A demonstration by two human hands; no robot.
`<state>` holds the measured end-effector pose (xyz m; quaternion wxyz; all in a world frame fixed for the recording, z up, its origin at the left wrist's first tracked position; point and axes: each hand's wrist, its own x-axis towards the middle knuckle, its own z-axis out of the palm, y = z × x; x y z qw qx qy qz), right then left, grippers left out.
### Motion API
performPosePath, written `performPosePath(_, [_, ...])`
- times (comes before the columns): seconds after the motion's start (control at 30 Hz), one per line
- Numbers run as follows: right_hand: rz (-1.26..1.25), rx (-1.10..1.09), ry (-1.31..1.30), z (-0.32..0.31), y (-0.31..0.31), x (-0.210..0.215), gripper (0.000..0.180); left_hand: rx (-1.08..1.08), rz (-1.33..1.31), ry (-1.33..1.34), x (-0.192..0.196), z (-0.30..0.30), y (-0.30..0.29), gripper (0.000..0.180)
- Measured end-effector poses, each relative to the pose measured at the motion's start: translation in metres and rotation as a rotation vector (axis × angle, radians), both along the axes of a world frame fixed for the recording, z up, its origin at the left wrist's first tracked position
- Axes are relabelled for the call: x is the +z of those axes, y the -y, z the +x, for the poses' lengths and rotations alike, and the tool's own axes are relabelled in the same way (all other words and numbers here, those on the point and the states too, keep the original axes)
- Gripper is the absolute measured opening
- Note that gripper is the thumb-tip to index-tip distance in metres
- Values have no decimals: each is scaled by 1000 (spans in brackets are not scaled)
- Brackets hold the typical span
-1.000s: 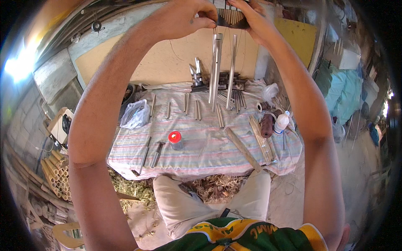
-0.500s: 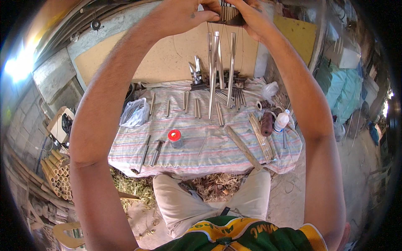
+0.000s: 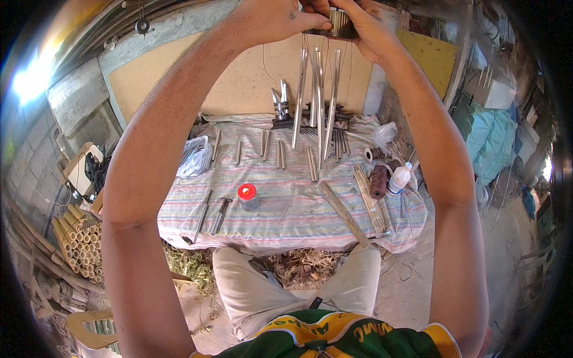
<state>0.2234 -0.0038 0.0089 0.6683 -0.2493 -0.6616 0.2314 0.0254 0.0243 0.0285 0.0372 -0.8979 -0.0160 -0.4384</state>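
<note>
Both my arms are raised, holding a wind chime up at the top of the view. Its dark top piece with a row of pale slats (image 3: 339, 25) sits between my hands. My left hand (image 3: 292, 21) pinches the left side with thumb and fingers; my right hand (image 3: 373, 34) grips the right side. Some fingers are cut off by the upper edge. From the piece, thin cords run down to several shiny metal tubes (image 3: 320, 101), which hang upright in front of a tan board, above the table.
A striped cloth (image 3: 280, 230) covers the table. On it lie several short tubes (image 3: 280, 154), a red-lidded jar (image 3: 248, 197), a hammer (image 3: 221, 216), a wooden stick (image 3: 343, 213), a brown thread spool (image 3: 378, 181), a white bottle (image 3: 400, 179) and a plastic bag (image 3: 194, 156). Cut bamboo (image 3: 80, 244) is stacked at left.
My hands and the wind chime have shifted slightly to the right in view. The hanging tubes have swung and changed their order. Both hands keep their hold.
</note>
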Motion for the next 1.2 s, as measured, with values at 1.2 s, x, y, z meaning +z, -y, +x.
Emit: performPosePath(1.2, [-91,206,19,26,-10,7,30,96,83,-14,22,13,13,26])
